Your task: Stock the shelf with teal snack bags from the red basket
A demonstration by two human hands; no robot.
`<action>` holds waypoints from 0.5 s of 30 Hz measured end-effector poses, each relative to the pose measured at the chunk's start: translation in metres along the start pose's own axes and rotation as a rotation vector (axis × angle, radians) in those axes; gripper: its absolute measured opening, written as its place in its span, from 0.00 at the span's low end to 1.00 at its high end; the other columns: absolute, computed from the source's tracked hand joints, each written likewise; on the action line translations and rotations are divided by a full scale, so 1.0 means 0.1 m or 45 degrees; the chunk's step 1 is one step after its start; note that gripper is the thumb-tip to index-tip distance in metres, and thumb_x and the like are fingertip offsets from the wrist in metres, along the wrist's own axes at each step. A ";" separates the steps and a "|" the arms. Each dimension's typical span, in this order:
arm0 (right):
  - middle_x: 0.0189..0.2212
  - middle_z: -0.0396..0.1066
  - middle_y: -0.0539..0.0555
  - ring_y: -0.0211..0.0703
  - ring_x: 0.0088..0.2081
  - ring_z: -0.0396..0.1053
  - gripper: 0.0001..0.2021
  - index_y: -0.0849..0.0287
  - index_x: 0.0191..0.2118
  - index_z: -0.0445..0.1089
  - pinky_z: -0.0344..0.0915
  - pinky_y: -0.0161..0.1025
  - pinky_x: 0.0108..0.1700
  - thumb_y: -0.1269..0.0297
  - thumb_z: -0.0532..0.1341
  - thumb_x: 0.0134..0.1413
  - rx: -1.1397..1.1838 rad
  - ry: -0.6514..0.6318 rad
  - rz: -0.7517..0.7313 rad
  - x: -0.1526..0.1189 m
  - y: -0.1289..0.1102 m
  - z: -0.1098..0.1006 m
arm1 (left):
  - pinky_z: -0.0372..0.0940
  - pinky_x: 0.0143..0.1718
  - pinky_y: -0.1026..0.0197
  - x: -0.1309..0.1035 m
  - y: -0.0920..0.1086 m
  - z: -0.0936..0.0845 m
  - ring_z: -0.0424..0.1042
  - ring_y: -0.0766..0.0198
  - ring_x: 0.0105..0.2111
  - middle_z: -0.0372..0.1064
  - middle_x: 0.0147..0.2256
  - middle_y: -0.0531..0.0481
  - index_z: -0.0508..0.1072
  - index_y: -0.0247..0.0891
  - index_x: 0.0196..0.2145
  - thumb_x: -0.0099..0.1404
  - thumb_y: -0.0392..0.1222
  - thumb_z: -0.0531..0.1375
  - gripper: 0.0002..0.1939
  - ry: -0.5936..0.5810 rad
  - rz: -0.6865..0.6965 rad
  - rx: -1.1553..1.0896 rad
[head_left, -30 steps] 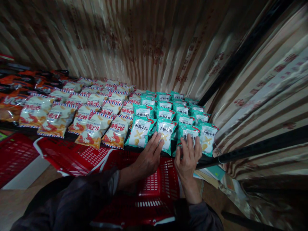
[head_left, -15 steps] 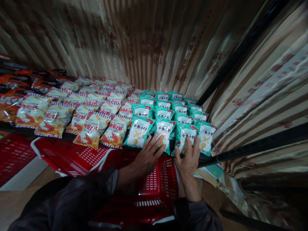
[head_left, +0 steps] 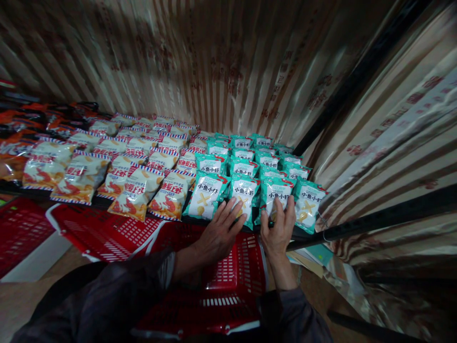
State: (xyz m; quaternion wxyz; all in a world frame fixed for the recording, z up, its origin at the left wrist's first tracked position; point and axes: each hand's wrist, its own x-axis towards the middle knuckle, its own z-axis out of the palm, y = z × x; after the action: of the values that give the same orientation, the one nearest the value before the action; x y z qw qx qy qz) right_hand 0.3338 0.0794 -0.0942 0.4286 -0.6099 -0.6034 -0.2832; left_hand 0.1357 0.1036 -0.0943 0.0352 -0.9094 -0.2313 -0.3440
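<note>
Teal-and-white snack bags stand in rows at the right end of a shelf. My left hand [head_left: 223,231] lies with its fingers spread across the lower front of one teal snack bag [head_left: 244,190], touching it without a grasp. Beside it, my right hand [head_left: 279,228] rests its parted, slightly bent fingers on the lower front of the neighbouring teal bag [head_left: 271,188], thumb at that bag's left edge. The fingers cover part of both bags' fronts. The rightmost teal bag [head_left: 309,202] in the front row leans just beyond my right hand.
White-and-orange snack bags [head_left: 137,190] fill the shelf's middle, with darker orange bags [head_left: 16,152] at far left. Red plastic baskets [head_left: 103,233] sit below the shelf edge. Striped sheeting [head_left: 228,62] hangs behind; a black metal bar [head_left: 392,214] runs along the right.
My right hand has shifted slightly upward on its bag, whose top now sits a little higher. The rightmost front bag has moved slightly to the right. My left hand has stayed put.
</note>
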 end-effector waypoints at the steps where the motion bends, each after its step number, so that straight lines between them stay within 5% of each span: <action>1: 0.67 0.50 0.70 0.61 0.67 0.53 0.27 0.60 0.65 0.56 0.61 0.61 0.59 0.64 0.59 0.62 0.000 0.004 0.002 0.00 0.01 0.00 | 0.50 0.62 0.31 0.00 0.00 0.00 0.31 0.41 0.70 0.47 0.67 0.28 0.59 0.28 0.61 0.61 0.27 0.51 0.29 -0.012 -0.005 0.008; 15: 0.67 0.49 0.71 0.61 0.68 0.49 0.30 0.60 0.68 0.50 0.58 0.63 0.61 0.62 0.58 0.63 0.005 -0.066 -0.019 -0.05 0.05 0.01 | 0.45 0.64 0.32 -0.03 -0.05 -0.02 0.33 0.41 0.70 0.44 0.68 0.34 0.62 0.37 0.60 0.62 0.29 0.57 0.28 -0.047 0.010 0.136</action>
State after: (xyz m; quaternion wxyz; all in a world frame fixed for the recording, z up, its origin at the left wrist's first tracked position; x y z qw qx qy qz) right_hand 0.3375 0.0786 -0.1001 0.4120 -0.6117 -0.6193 -0.2694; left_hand 0.1307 0.1064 -0.0955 0.0807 -0.9134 -0.2463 -0.3140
